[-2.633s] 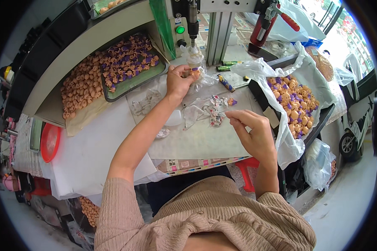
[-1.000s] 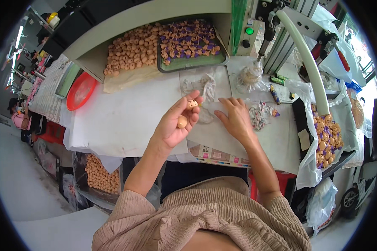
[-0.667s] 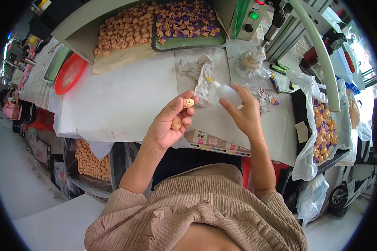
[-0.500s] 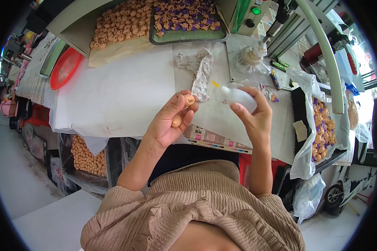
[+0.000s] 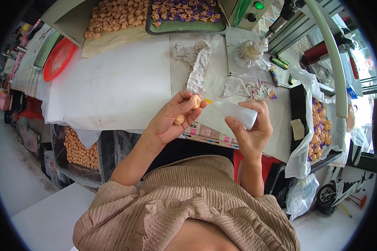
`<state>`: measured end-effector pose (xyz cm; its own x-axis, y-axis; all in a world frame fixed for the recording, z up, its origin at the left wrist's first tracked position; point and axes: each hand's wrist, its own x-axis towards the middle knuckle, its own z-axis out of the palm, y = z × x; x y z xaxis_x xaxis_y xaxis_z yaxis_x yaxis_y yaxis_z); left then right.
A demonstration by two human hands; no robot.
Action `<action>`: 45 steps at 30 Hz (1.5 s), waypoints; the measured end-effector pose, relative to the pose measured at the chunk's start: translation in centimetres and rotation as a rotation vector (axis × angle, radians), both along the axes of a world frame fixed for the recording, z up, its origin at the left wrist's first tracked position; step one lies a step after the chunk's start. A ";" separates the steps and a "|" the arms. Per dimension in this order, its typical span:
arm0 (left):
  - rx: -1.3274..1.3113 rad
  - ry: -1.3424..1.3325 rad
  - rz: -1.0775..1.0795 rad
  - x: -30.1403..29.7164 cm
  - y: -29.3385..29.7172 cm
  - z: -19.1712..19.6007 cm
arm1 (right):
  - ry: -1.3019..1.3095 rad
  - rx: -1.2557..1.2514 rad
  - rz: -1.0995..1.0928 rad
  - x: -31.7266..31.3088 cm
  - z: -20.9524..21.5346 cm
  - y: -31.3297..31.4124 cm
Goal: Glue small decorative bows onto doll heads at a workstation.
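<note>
My left hand (image 5: 165, 121) pinches a small peach-coloured doll head (image 5: 196, 101) between thumb and fingers. A second round peach piece (image 5: 179, 120) rests against the curled fingers of that same hand. In my right hand (image 5: 256, 136) is a translucent white squeeze bottle (image 5: 241, 116), tilted with its yellow nozzle tip (image 5: 208, 101) pointing left at the pinched piece. The tip is right beside my left fingertips; whether it touches the piece I cannot tell. Just beyond the left hand lies a crumpled whitish cloth (image 5: 199, 71).
At the back, many peach heads (image 5: 117, 16) lie beside a dark tray (image 5: 188, 31) of peach and purple figures. A lined box (image 5: 297, 108) of similar pieces stands right, under a pale curved tube (image 5: 329, 54). A red basin (image 5: 59, 60) sits left; a crate of heads (image 5: 80, 150) is lower left.
The bottle has moved left and down slightly, bringing its yellow tip to the piece in my left hand. That piece has been turned, so a different side shows. The view has shifted slightly.
</note>
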<state>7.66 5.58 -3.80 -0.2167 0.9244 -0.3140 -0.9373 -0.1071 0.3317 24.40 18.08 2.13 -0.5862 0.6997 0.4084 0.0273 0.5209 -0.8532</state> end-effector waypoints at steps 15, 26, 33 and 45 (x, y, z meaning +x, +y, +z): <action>-0.017 0.066 -0.028 -0.6 -0.3 -2.1 | -0.072 0.120 0.008 -1.1 -1.4 -0.5; -0.020 0.065 -0.035 -0.6 -0.1 -1.9 | -0.092 0.103 -0.024 -0.9 -1.6 -0.2; -0.017 0.058 -0.021 -0.4 -0.1 -2.3 | -0.120 0.167 -0.040 -0.5 -0.7 -0.6; 0.017 0.045 -0.016 -0.4 -0.1 -2.1 | -0.113 0.145 -0.053 -0.6 -0.4 -0.8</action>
